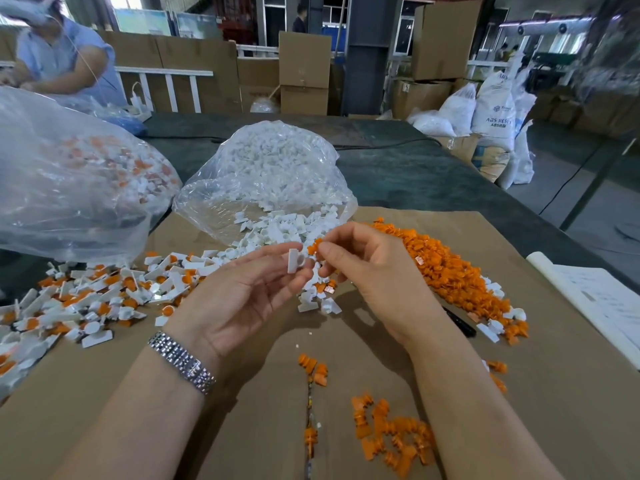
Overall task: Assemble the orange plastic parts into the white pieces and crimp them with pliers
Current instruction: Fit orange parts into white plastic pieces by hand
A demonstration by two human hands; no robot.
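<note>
My left hand (242, 289) pinches a small white piece (295, 260) between thumb and fingertips, above the cardboard sheet. My right hand (367, 268) pinches an orange plastic part (314, 245) just right of and above the white piece, the two nearly touching. A long heap of orange parts (450, 268) lies to the right. Loose white pieces (277, 230) spill from an open clear bag (270, 174) behind my hands. Assembled white-and-orange pieces (86, 299) are piled at the left. A dark handle, maybe the pliers (460, 322), lies partly hidden behind my right wrist.
A second large clear bag (69, 188) of assembled pieces sits at the far left. More orange parts (391, 434) lie near the front of the brown cardboard sheet (554, 393). Papers (602, 303) lie at the right edge. Another person (59, 53) works at the far left.
</note>
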